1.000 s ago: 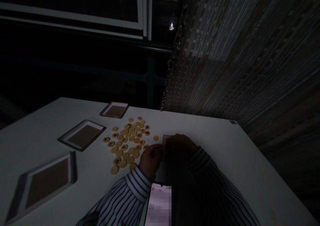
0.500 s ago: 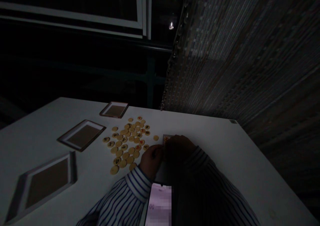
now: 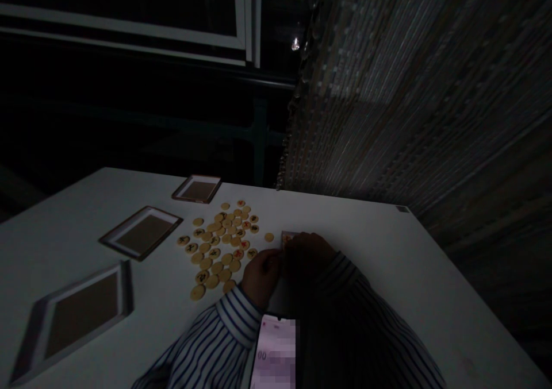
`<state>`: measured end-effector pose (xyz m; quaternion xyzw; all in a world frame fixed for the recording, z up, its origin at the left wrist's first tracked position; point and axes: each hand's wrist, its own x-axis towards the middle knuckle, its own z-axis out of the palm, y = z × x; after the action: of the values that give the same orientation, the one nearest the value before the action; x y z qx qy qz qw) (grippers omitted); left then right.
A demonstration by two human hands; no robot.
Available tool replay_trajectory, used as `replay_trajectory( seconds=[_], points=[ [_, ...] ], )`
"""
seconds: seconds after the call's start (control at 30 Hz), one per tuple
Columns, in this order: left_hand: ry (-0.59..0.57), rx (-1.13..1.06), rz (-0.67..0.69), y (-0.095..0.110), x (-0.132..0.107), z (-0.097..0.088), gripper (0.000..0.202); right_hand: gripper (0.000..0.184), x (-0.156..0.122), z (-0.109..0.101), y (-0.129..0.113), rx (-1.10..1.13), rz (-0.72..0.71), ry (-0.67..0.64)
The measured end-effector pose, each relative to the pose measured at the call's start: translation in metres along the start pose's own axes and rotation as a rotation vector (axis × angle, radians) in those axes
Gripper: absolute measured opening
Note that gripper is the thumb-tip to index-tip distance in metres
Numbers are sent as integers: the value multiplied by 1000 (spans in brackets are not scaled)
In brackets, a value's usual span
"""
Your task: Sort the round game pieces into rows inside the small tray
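The scene is very dim. My left hand [image 3: 260,274] and my right hand [image 3: 308,251] are together on the white table [image 3: 77,228], fingers curled round a small flat card-like thing [image 3: 286,238] whose corner shows beyond my right hand. What it is I cannot make out. Just left of my hands lies a scatter of several round yellow game discs [image 3: 224,242] with red or black marks. Both sleeves are striped.
Three shallow rectangular trays lie along the left: a near one [image 3: 73,314], a middle one [image 3: 142,232], a far one [image 3: 197,189]. A lit phone screen [image 3: 276,351] sits below my hands. A woven curtain [image 3: 409,90] hangs at the right behind the table.
My hands shifted only slightly, staying together over the small flat thing. The discs and trays have not moved.
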<state>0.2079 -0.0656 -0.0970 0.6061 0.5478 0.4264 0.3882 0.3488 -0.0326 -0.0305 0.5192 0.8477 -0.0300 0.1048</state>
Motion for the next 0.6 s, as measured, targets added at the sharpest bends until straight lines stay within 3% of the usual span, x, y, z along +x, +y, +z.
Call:
replay_trajectory(
  seconds=[0.6],
  points=[
    [-7, 7, 14, -1, 0, 0, 25, 35, 1, 7, 2, -26, 16, -22]
  ],
)
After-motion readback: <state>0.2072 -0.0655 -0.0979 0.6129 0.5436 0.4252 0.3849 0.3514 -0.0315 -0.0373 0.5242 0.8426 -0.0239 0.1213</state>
